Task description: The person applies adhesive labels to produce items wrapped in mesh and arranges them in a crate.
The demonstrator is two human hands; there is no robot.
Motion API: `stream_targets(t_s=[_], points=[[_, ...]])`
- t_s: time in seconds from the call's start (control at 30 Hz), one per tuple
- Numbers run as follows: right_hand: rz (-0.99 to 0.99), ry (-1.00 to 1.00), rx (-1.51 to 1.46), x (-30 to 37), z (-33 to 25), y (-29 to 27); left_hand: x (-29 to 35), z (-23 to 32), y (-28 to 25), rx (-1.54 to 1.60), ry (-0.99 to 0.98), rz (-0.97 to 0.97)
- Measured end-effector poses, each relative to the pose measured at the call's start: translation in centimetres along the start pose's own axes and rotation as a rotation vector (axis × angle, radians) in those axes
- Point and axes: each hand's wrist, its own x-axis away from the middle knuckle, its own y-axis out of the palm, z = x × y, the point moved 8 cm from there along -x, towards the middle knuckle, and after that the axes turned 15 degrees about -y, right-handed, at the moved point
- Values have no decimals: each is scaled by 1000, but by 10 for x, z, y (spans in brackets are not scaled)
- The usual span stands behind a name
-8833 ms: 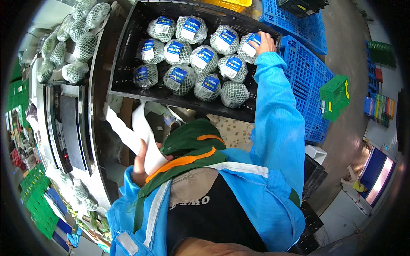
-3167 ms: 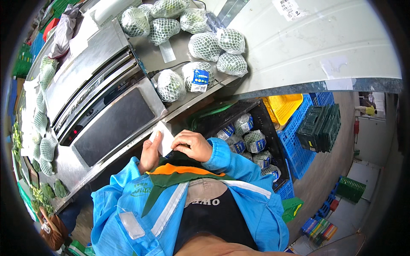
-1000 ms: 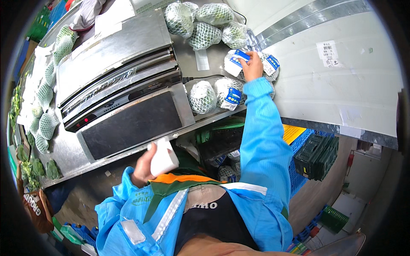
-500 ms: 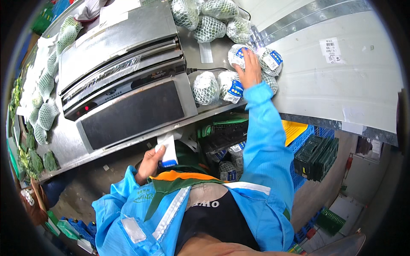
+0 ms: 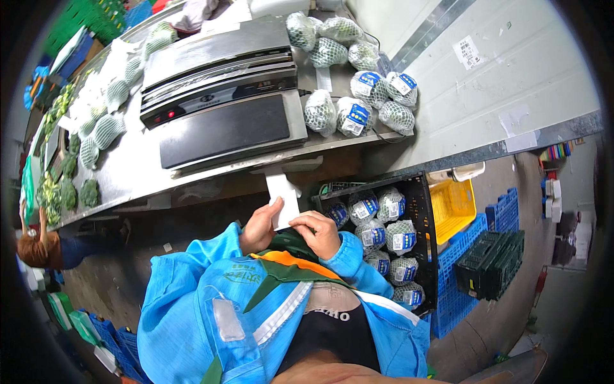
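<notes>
Just in front of the person's waist, in the head view, the left hand (image 5: pixel 259 228) holds a white paper strip (image 5: pixel 282 192), thumb flat upon its face, fingers closed behind it. The right hand (image 5: pixel 321 234) is at the strip's lower right edge with its fingers curled narrow (whether they truly pinch the paper, I cannot tell). The strip points up and away from the body toward the front edge of the metal bench (image 5: pixel 131 185). On that bench sits a wrapping machine (image 5: pixel 224 131) with a dark flat plate and a lit red light. To its right, net-covered bundles (image 5: pixel 320 112) stand in a loose group; three of them, nearest the white panel (image 5: pixel 492 57), bear blue-and-white labels (image 5: pixel 358 114). At the bench's left lie broccoli heads (image 5: pixel 89 192) and more netted pieces (image 5: pixel 110 130). Below, to the right of the hands, a black crate (image 5: pixel 430 246) holds many labelled bundles (image 5: pixel 401 237), and a yellow crate (image 5: pixel 455 208) stands just beside it.
</notes>
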Motion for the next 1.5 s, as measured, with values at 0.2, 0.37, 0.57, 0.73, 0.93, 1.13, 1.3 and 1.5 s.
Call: stream_targets(t_s=[0.2, 0.37, 0.57, 0.73, 0.93, 1.13, 1.3, 1.5], points=[[294, 212, -156, 57, 21, 6, 39, -6, -6, -312, 542, 222], [308, 122, -92, 60, 14, 4, 53, -26, 17, -803, 656, 9], [355, 41, 119, 54, 6, -16, 16, -26, 16, -678, 639, 43], [272, -17, 342, 31, 12, -20, -51, 3, -1, -654, 640, 145], [151, 145, 76, -2, 55, -7, -135, 63, -29, 16, 471, 160], [114, 178, -137, -87, 80, -19, -199, 58, -80, 215, 301, 156], [66, 139, -321, -257, 98, -47, -166, 65, -63, 226, -17, 74], [-48, -12, 123, -523, 191, -38, -70, 106, -49, -660, -200, -230]])
